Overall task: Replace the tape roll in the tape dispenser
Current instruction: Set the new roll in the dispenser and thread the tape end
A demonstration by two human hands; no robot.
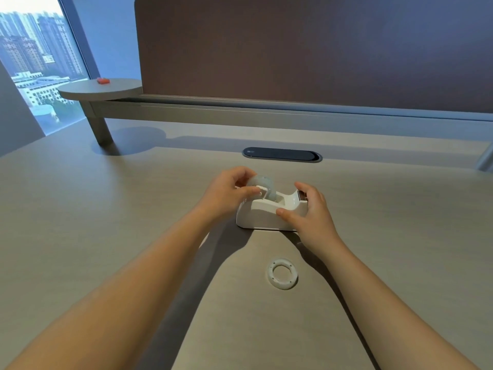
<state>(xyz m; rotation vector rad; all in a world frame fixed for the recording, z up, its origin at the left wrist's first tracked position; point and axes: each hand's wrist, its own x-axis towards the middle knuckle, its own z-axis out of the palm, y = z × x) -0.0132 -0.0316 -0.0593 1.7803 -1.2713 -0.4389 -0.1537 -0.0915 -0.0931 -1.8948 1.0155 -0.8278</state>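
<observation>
Stage: late | left hand (226, 193) pinches tape roll (262, 186) at dispenser (269, 213) cradle, not seated | right hand (310, 209) grips dispenser body | empty ring (282, 273) on desk (106, 209) (likely old core)

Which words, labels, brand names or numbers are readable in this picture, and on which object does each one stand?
No readable text.
Tape dispenser: no print visible.
Tape roll held by the left hand: no lettering seen.
Empty ring: no lettering.
Dark desk panel: small pale mark, too blurred to read.
</observation>
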